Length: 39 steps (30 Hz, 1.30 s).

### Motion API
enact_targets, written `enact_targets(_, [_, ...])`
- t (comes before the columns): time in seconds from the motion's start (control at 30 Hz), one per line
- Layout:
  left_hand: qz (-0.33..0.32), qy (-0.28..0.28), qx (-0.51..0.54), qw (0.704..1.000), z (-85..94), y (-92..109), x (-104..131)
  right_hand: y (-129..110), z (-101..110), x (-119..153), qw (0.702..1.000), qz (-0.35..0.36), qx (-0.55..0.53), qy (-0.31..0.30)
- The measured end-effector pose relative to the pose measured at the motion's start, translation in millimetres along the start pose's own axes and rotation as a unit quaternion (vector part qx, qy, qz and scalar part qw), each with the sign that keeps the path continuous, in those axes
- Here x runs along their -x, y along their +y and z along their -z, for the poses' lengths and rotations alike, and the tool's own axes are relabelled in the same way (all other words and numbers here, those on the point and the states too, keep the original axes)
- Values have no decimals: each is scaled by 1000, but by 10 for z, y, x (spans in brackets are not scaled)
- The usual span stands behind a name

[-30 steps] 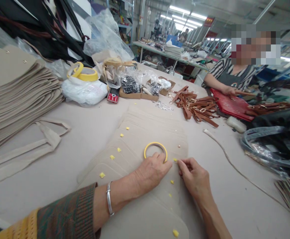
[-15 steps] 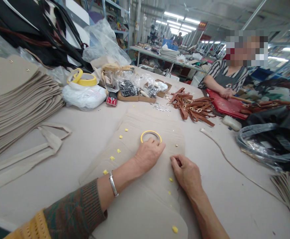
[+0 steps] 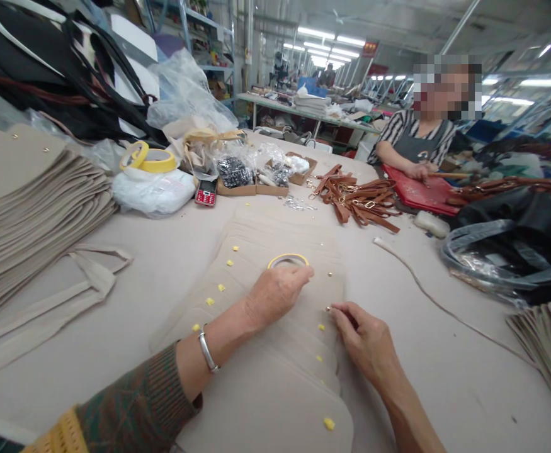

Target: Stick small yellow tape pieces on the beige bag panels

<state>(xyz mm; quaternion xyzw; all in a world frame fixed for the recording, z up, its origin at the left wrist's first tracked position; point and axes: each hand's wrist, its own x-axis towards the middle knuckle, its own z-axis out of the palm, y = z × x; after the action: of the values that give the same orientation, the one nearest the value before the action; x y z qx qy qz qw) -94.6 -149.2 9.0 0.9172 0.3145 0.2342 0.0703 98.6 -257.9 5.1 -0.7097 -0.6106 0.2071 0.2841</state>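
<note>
Panels [image 3: 266,402] fanned on table [image 3: 162,245], likely so each studded edge shows | left hand [image 3: 275,296]: fingers curled round tape roll [image 3: 288,257], seemingly keeping it handy | right hand [image 3: 369,340]: fingertips at gold stud [image 3: 328,309], pinch unclear | change: yellow tab gone from there, roll farther up the panels

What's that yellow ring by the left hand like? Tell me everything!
The yellow ring looks like a roll of tape, with a thin, smooth yellow rim, a greyish inside and an open middle. The left hand grips its near side and hides that part. It's over the beige pieces; I can't tell whether it touches them.
</note>
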Motion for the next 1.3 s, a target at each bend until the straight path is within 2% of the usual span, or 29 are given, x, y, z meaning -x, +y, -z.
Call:
enact_targets(0.03, [0, 18, 19, 1000, 7, 8, 14, 14, 3, 1, 1000, 18, -4, 1])
enact_targets(0.1, [5, 41, 40, 998, 18, 24, 49, 34, 0, 18, 997, 68, -5, -37])
enact_targets(0.2, [6, 47, 52, 998, 17, 34, 102, 54, -41, 53, 988, 126, 30, -87])
enact_targets(0.33, [-2, 46, 76, 996, 1, 42, 133, 49, -104, 49, 985, 127, 76, -91])
enact_targets(0.47, [-14, 29, 116, 993, 23, 82, 134, 2, -78, 12, 987, 103, 52, -108])
enact_targets(0.53, [-17, 13, 122, 992, 45, 118, 144, -25, -44, 11, 995, 75, -4, -65])
enact_targets(0.6, [-20, 4, 119, 993, 67, 162, 162, -57, -13, 21, 996, 66, -60, 15])
enact_targets(0.67, [-26, -6, 112, 993, 86, 211, 182, -100, 7, 30, 988, 103, -83, 76])
enact_targets(0.7, [-29, -11, 108, 994, 95, 236, 189, -125, 13, 32, 983, 136, -83, 88])
enact_targets(0.8, [-44, -20, 99, 994, 109, 306, 201, -203, 19, 23, 968, 222, -66, 100])
enact_targets(0.97, [-64, -16, 99, 993, 100, 390, 215, -264, 5, 20, 955, 280, -21, 98])
enact_targets(1.17, [-33, -64, 100, 992, 143, 444, 211, -274, -20, 54, 948, 272, 45, 158])
enact_targets(1.3, [-18, -65, 87, 994, 146, 439, 160, -320, -17, 72, 960, 225, 7, 164])
